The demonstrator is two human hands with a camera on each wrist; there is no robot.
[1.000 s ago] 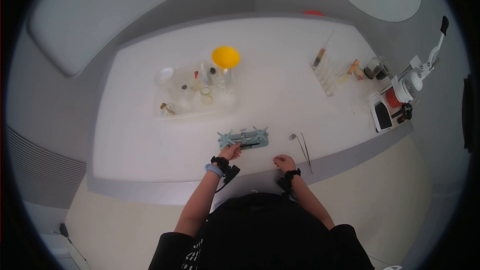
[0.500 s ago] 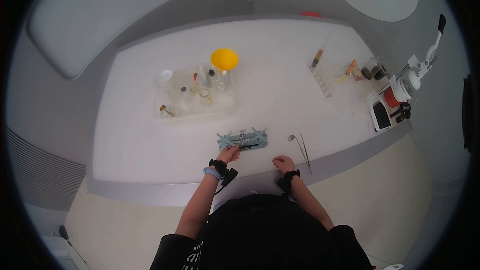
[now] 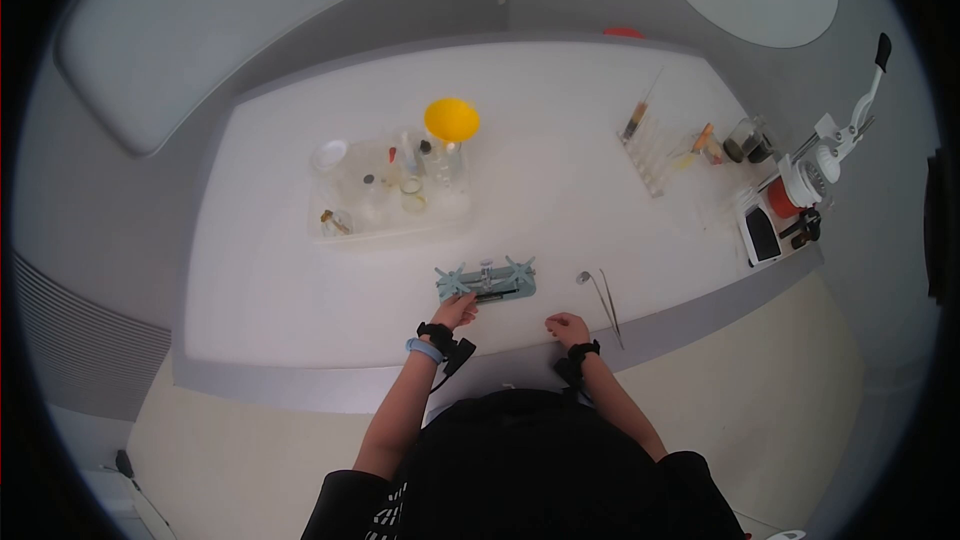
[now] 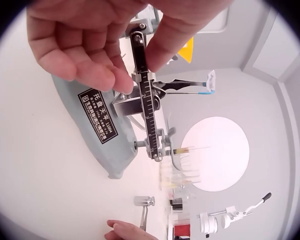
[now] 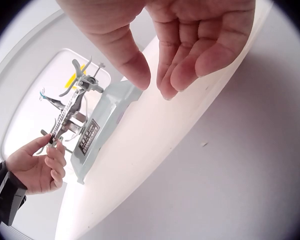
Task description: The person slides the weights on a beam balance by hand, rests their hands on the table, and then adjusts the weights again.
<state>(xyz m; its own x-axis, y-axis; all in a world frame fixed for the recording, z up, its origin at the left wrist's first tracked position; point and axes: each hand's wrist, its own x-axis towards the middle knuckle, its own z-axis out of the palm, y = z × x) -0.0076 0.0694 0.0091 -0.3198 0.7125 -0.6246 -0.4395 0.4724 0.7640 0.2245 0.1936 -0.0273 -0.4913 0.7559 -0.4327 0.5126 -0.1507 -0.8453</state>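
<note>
"What's the left hand [image 3: 457, 311] gripping?"
"It pinches the graduated beam [image 4: 149, 110] of the tray balance [image 4: 92, 122], at the metal rider [image 4: 143, 76]."
"Where's the balance?"
"On the worktop [image 3: 300, 310], near the front edge."
"And the right hand [image 3: 569, 327]?"
"Idle, loosely curled, near the tweezers [image 3: 611, 308]."

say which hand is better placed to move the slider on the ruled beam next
Likely the left hand: it pinches the ruled beam at the slider, while the right hand is empty, apart from the balance.
</note>
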